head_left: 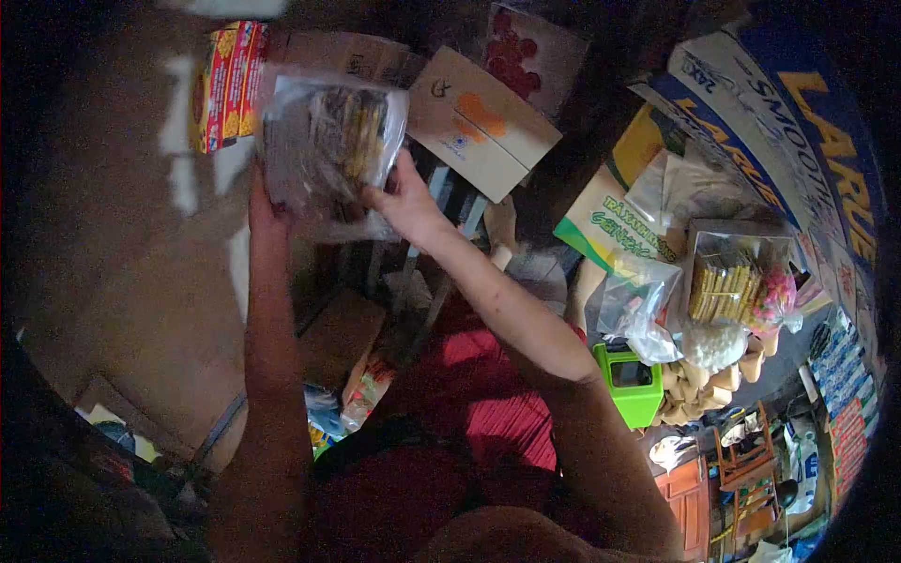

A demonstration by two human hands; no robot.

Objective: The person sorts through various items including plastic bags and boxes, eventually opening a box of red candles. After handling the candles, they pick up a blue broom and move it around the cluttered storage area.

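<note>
Both hands hold a clear plastic package [361,131] up in front of me; its wrap is shiny, and dark and golden stick-like pieces show inside. My right hand [408,202] grips the lower right edge, thumb in front. At the lower left corner is my left hand [269,211], in shadow and closed on the edge, its fingers mostly hidden. Just left of the package stand red and yellow printed boxes [230,89]. A cardboard carton [483,122] with an orange print lies to its right.
On the right, an open box [784,246] holds similar golden sticks. Around it are a clear plastic bag [638,300], pink pieces [775,296] and a green container [640,409]. Large blue and white LARUE cartons [798,113] line the right edge. Wooden chairs [744,450] show lower right.
</note>
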